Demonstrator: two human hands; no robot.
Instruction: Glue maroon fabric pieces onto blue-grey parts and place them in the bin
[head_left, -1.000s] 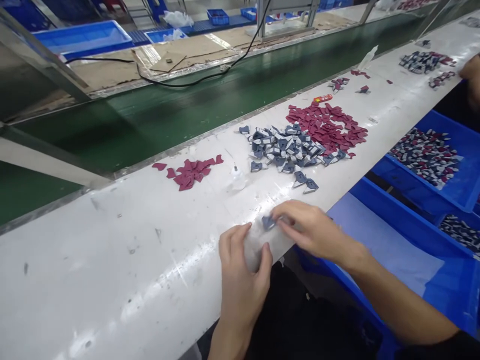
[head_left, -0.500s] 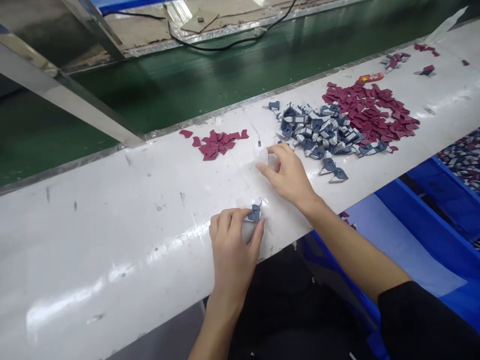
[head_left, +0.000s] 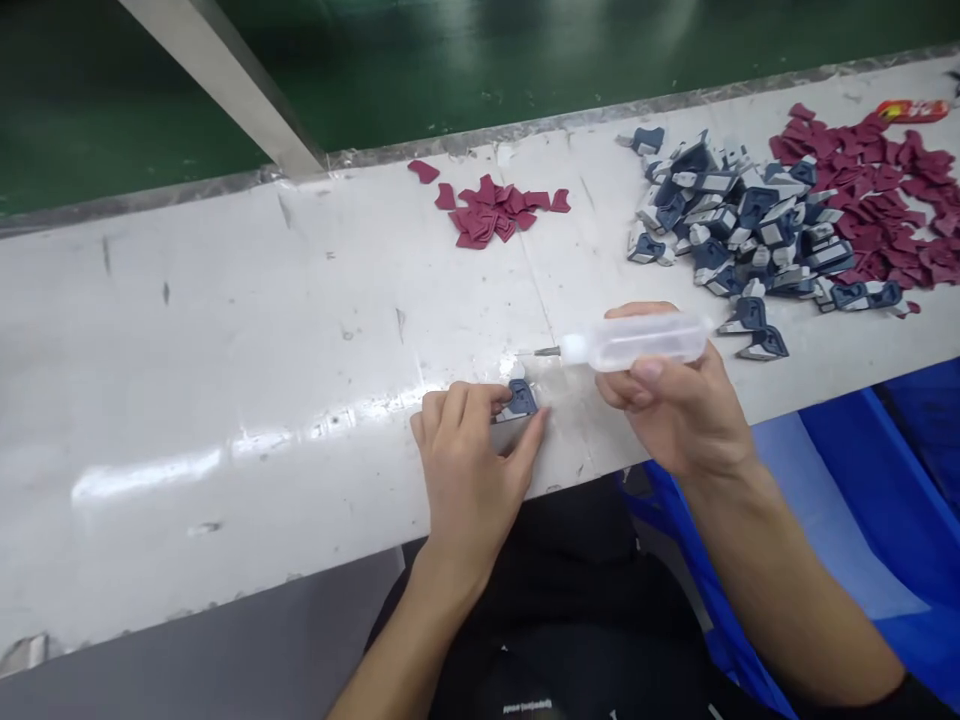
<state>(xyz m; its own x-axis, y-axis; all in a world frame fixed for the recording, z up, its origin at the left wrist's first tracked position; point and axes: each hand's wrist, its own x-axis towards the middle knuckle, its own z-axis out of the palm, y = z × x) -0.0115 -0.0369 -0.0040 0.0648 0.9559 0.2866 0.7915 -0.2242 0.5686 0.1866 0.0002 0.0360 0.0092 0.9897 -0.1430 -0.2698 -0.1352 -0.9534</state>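
Observation:
Between the thumb and fingers of my left hand (head_left: 476,450) is a small dark blue and white plastic part (head_left: 520,398), resting on the white bench. My right hand (head_left: 679,400) grips a translucent squeeze bottle (head_left: 649,340) with a thin needle tip, held on its side. The needle points left, a little above and to the right of the blue and white part, and appears apart from it. A small group of maroon flat pieces (head_left: 491,212) lies beyond my left hand. To the right is a heap of blue and white parts (head_left: 757,210).
A larger heap of maroon pieces (head_left: 885,200) adjoins the blue and white heap, with a red and yellow tube (head_left: 911,111) behind it. A metal post (head_left: 240,90) stands at the bench's far edge, before a green surface (head_left: 525,60). Blue bins (head_left: 862,480) sit below at right.
My right hand has lifted the bottle from upright on the bench and tipped it sideways, needle toward the left. My left hand still holds the part. The view has shifted downward and left.

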